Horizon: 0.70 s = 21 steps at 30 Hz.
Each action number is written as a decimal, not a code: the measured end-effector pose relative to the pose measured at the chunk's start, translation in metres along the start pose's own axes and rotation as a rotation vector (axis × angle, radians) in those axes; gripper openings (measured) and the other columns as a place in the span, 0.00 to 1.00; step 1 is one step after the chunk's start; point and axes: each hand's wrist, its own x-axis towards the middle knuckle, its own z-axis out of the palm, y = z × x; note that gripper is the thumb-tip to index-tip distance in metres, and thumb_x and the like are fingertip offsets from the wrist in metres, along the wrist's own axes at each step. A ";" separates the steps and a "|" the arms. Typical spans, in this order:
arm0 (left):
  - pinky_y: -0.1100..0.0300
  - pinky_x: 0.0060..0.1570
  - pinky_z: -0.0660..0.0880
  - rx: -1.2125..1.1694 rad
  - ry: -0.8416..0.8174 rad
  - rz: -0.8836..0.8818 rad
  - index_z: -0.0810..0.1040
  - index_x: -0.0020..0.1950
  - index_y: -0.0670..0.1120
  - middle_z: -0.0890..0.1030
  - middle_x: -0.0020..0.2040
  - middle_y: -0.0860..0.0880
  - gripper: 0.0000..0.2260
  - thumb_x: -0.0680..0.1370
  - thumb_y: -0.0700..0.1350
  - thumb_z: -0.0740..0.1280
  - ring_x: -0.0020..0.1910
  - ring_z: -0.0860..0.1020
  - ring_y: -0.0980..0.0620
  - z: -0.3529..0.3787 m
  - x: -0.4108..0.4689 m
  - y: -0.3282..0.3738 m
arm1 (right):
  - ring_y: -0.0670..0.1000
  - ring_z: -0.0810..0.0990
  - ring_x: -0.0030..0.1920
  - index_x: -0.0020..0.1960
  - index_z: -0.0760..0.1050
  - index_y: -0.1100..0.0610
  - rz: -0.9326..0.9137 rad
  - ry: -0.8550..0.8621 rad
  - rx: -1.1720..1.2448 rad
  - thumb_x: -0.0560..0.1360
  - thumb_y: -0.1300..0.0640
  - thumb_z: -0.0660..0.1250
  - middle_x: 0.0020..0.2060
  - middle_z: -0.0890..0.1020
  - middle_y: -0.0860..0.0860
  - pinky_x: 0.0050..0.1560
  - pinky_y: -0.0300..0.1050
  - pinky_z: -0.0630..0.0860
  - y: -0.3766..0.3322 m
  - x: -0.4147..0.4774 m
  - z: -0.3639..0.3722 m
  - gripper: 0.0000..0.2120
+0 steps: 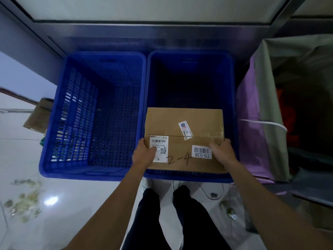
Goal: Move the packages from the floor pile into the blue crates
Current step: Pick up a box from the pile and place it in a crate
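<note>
Two blue perforated crates stand side by side on the floor, the left crate and the right crate. Both look bare inside. A flat brown cardboard box with white barcode labels and "2-4" handwritten on it hangs over the near half of the right crate. My left hand grips the box's near left corner. My right hand grips its near right corner.
A purple and grey fabric bin stands right of the crates. A small cardboard box leans at the left crate's outer side. A metal-framed glass wall runs behind. My legs stand on glossy white tiles with scattered debris.
</note>
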 end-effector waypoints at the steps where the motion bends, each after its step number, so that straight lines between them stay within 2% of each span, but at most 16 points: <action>1: 0.46 0.60 0.74 -0.002 0.008 -0.008 0.59 0.78 0.48 0.73 0.69 0.47 0.32 0.76 0.54 0.66 0.62 0.75 0.43 0.007 0.003 0.000 | 0.53 0.77 0.51 0.59 0.61 0.54 0.002 0.010 -0.008 0.74 0.47 0.68 0.51 0.76 0.50 0.52 0.49 0.76 0.004 0.004 0.005 0.21; 3: 0.45 0.58 0.75 0.006 0.007 -0.014 0.62 0.75 0.46 0.74 0.66 0.46 0.33 0.73 0.56 0.66 0.59 0.76 0.43 0.022 0.013 -0.002 | 0.54 0.79 0.52 0.62 0.64 0.56 0.027 0.014 -0.018 0.72 0.47 0.67 0.54 0.77 0.52 0.52 0.51 0.78 0.014 0.020 0.012 0.24; 5: 0.47 0.56 0.75 0.028 0.006 -0.003 0.63 0.73 0.45 0.72 0.64 0.45 0.31 0.73 0.54 0.68 0.58 0.76 0.43 0.035 0.022 -0.008 | 0.55 0.79 0.52 0.66 0.65 0.58 0.039 -0.002 -0.028 0.69 0.47 0.66 0.56 0.78 0.54 0.48 0.48 0.78 0.025 0.039 0.020 0.29; 6: 0.46 0.56 0.76 0.040 0.008 0.005 0.62 0.73 0.44 0.72 0.64 0.44 0.31 0.74 0.52 0.69 0.58 0.76 0.42 0.042 0.028 -0.013 | 0.55 0.79 0.52 0.68 0.65 0.58 0.052 -0.011 -0.035 0.68 0.47 0.65 0.57 0.78 0.54 0.49 0.49 0.79 0.029 0.048 0.024 0.32; 9: 0.42 0.61 0.73 0.080 -0.007 -0.010 0.56 0.77 0.42 0.68 0.69 0.40 0.36 0.74 0.49 0.70 0.63 0.73 0.39 0.058 0.049 -0.024 | 0.56 0.78 0.55 0.71 0.61 0.59 0.067 -0.033 -0.040 0.66 0.48 0.65 0.59 0.76 0.55 0.55 0.52 0.78 0.036 0.065 0.037 0.36; 11: 0.42 0.64 0.71 0.116 -0.023 -0.026 0.51 0.78 0.40 0.65 0.71 0.39 0.41 0.73 0.48 0.72 0.67 0.70 0.38 0.067 0.059 -0.028 | 0.56 0.78 0.55 0.72 0.60 0.58 0.070 -0.033 -0.049 0.68 0.49 0.67 0.59 0.76 0.55 0.55 0.51 0.78 0.043 0.074 0.044 0.36; 14: 0.44 0.67 0.70 0.137 -0.037 -0.052 0.52 0.77 0.39 0.64 0.71 0.37 0.42 0.72 0.45 0.73 0.70 0.67 0.38 0.079 0.076 -0.031 | 0.55 0.80 0.52 0.71 0.63 0.56 0.082 -0.032 -0.026 0.66 0.45 0.68 0.56 0.79 0.54 0.55 0.53 0.79 0.054 0.088 0.053 0.37; 16: 0.46 0.68 0.69 0.175 -0.048 -0.073 0.53 0.76 0.38 0.62 0.72 0.36 0.40 0.71 0.44 0.73 0.71 0.66 0.37 0.088 0.088 -0.035 | 0.55 0.80 0.52 0.73 0.61 0.56 0.092 -0.042 -0.011 0.69 0.45 0.68 0.55 0.79 0.53 0.55 0.52 0.78 0.062 0.097 0.061 0.36; 21: 0.45 0.70 0.66 0.228 -0.101 -0.141 0.49 0.78 0.36 0.61 0.74 0.35 0.44 0.73 0.45 0.73 0.72 0.64 0.37 0.108 0.110 -0.046 | 0.55 0.77 0.55 0.76 0.59 0.60 0.168 -0.071 -0.064 0.69 0.36 0.67 0.61 0.77 0.55 0.57 0.51 0.75 0.079 0.124 0.076 0.45</action>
